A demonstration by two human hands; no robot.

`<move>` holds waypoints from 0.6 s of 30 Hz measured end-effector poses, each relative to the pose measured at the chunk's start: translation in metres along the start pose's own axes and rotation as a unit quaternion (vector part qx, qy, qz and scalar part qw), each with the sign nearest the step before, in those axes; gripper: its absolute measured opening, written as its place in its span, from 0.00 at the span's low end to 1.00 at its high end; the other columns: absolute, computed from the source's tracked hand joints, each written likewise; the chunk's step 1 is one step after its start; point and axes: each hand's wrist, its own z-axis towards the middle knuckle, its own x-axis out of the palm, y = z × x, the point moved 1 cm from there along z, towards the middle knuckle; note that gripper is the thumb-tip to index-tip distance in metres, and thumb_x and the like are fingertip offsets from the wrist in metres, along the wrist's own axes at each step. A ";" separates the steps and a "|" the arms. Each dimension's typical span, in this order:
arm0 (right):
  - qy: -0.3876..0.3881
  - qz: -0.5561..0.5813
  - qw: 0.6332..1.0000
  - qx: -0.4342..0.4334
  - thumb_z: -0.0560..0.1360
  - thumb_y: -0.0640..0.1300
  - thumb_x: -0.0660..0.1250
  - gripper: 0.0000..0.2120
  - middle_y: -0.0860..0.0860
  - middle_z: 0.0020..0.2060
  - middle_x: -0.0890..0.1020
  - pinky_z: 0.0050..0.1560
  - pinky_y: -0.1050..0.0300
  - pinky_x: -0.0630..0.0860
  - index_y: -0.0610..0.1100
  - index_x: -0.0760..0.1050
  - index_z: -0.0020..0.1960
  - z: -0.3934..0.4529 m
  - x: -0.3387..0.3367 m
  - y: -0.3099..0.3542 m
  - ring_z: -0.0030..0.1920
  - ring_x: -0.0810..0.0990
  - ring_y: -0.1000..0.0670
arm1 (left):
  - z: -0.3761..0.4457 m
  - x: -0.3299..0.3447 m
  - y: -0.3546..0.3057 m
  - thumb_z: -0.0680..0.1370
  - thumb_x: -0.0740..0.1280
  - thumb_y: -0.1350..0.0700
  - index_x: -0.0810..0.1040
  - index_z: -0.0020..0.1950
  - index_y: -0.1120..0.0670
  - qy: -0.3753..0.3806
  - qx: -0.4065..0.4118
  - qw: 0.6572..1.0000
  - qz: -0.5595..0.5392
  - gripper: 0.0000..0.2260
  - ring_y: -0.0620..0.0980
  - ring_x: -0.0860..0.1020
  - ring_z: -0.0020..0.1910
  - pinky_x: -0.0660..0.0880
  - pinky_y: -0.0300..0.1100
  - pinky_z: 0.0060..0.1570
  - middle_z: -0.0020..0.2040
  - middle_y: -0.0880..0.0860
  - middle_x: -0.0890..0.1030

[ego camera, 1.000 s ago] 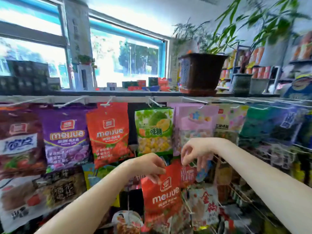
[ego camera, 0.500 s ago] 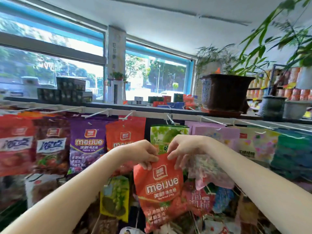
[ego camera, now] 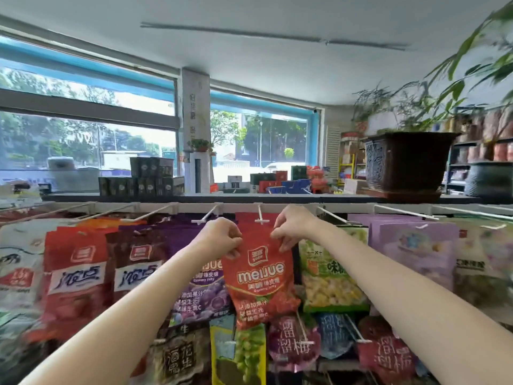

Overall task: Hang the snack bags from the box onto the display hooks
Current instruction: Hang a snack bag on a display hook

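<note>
A red gummy snack bag hangs in front of the top row of the display, held by both hands at its upper corners. My left hand pinches the left corner and my right hand pinches the right corner. The bag's top edge sits just below the tip of a white display hook, behind which more red bags hang. The box is out of view.
Purple bags, dark red bags and green-yellow bags fill neighbouring hooks. Lower rows carry more bags on hooks. A shelf top above holds a dark planter and boxes.
Both hands have lifted the red bag from the lower rows up to the top row hook. The view has tilted upward.
</note>
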 end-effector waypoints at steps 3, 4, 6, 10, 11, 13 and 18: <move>-0.066 -0.022 0.997 0.027 0.74 0.39 0.69 0.05 0.43 0.41 0.83 0.46 0.54 0.82 0.37 0.79 0.47 0.007 0.006 0.001 0.39 0.85 0.45 | 0.020 0.004 0.010 0.77 0.64 0.63 0.79 0.51 0.63 -0.004 0.033 0.999 -0.010 0.06 0.37 0.77 0.23 0.76 0.30 0.28 0.36 0.55 0.81; -0.091 -0.025 0.995 0.042 0.74 0.39 0.69 0.06 0.44 0.40 0.83 0.48 0.53 0.82 0.36 0.80 0.48 0.008 0.006 0.001 0.40 0.85 0.45 | 0.026 0.006 0.010 0.77 0.64 0.63 0.79 0.50 0.62 -0.007 0.047 0.999 -0.011 0.06 0.38 0.78 0.24 0.78 0.32 0.32 0.37 0.55 0.81; -0.138 -0.045 0.988 0.061 0.74 0.39 0.69 0.07 0.44 0.41 0.84 0.49 0.53 0.82 0.35 0.80 0.48 0.011 0.006 -0.001 0.40 0.85 0.46 | 0.037 0.011 0.010 0.77 0.64 0.63 0.80 0.47 0.61 -0.015 0.071 0.997 -0.004 0.06 0.43 0.81 0.31 0.81 0.41 0.41 0.38 0.56 0.83; -0.186 -0.114 0.972 0.082 0.75 0.40 0.67 0.08 0.42 0.42 0.85 0.50 0.51 0.81 0.35 0.81 0.46 0.019 0.012 0.002 0.41 0.84 0.46 | 0.054 0.019 0.012 0.77 0.63 0.62 0.81 0.45 0.59 -0.013 0.073 0.997 0.000 0.06 0.48 0.82 0.36 0.80 0.44 0.44 0.39 0.55 0.83; -0.192 -0.132 0.969 0.084 0.75 0.40 0.66 0.09 0.42 0.43 0.84 0.49 0.50 0.81 0.35 0.81 0.46 0.021 0.015 0.003 0.42 0.84 0.45 | 0.056 0.021 0.014 0.77 0.63 0.61 0.80 0.46 0.59 -0.011 0.070 0.997 -0.007 0.06 0.47 0.82 0.35 0.80 0.43 0.41 0.39 0.54 0.83; -0.201 -0.168 0.961 0.088 0.75 0.41 0.65 0.09 0.42 0.43 0.83 0.49 0.50 0.81 0.36 0.80 0.47 0.024 0.020 0.005 0.43 0.83 0.44 | 0.058 0.024 0.017 0.77 0.63 0.60 0.80 0.47 0.59 -0.011 0.074 0.997 -0.015 0.06 0.47 0.82 0.36 0.79 0.43 0.41 0.40 0.54 0.82; -0.181 -0.201 0.957 0.107 0.75 0.39 0.63 0.06 0.43 0.40 0.82 0.49 0.49 0.81 0.38 0.78 0.45 0.031 0.028 0.007 0.42 0.83 0.43 | 0.056 0.024 0.023 0.78 0.63 0.60 0.80 0.47 0.59 -0.004 0.090 0.996 -0.007 0.06 0.50 0.83 0.39 0.80 0.48 0.48 0.42 0.55 0.83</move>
